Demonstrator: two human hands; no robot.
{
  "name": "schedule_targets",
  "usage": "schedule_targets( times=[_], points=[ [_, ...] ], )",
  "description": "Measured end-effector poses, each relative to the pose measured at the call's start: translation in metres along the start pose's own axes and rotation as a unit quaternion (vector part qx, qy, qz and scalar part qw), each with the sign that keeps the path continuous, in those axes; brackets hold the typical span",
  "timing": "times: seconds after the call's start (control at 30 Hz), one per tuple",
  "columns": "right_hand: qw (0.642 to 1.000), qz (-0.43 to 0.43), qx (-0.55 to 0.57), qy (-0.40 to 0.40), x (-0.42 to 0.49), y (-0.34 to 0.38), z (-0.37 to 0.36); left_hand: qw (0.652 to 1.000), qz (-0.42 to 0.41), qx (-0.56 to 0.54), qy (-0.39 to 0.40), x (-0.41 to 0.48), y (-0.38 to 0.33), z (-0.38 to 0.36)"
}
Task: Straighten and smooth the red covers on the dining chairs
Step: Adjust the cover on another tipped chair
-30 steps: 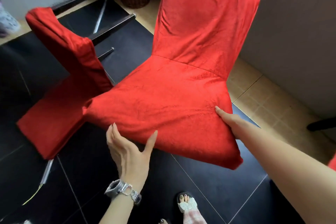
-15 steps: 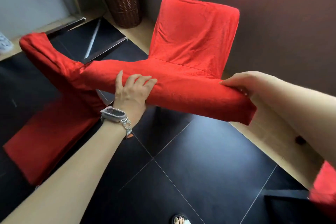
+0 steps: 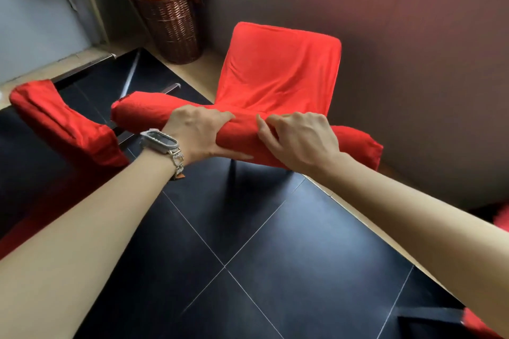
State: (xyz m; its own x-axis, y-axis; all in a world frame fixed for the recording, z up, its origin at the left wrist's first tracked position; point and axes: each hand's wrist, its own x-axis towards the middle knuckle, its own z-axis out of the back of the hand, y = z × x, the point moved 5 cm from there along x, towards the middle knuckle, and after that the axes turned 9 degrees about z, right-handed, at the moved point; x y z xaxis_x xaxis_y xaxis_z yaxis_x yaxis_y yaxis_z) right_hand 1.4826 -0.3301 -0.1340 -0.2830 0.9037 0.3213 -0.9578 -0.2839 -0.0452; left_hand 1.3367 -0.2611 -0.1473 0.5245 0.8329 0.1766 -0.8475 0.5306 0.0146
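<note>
A brown wicker basket (image 3: 168, 27) stands against the wall (image 3: 385, 36), beyond black floor tiles (image 3: 248, 256).

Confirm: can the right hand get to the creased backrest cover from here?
Probably yes. The right hand grips the seat cover at its front edge; the backrest rises just beyond, with nothing between. It would need to let go first.

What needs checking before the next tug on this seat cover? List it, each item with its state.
1. Left hand grips the seat cover at its front edge: ok.
2. Right hand grips the same edge alongside: ok.
3. Backrest cover smooth: not ok, creases cross it.
4. Seat cover reaches both front corners: ok.
5. Fabric tucked in beneath the seat: cannot tell, hidden.
</note>
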Motion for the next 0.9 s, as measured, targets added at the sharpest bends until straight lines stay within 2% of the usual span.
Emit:
schedule_targets(
  times=[0.1, 0.2, 0.33, 0.63, 0.9],
  points=[
    [0.994, 0.089, 0.018, 0.053, -0.006, 0.003, -0.001, 1.0, -0.022, 0.018, -0.003, 0.001, 0.001, -0.004],
    [0.987, 0.108, -0.013, 0.122, -0.004, 0.0, -0.01, 0.999, -0.049, 0.019, -0.001, 0.002, 0.002, -0.002],
    [0.984, 0.109, -0.053, 0.129, 0.005, 0.006, -0.009, 0.991, -0.085, 0.089, 0.049, 0.005, 0.004, -0.001],
    [0.982, 0.092, -0.049, 0.157, -0.034, 0.026, -0.007, 0.983, -0.117, 0.12, 0.075, -0.033, -0.017, -0.008],
    [0.988, 0.095, -0.024, 0.119, -0.053, 0.046, 0.02, 0.98, -0.143, 0.129, 0.044, -0.063, -0.019, 0.02]
  ],
)
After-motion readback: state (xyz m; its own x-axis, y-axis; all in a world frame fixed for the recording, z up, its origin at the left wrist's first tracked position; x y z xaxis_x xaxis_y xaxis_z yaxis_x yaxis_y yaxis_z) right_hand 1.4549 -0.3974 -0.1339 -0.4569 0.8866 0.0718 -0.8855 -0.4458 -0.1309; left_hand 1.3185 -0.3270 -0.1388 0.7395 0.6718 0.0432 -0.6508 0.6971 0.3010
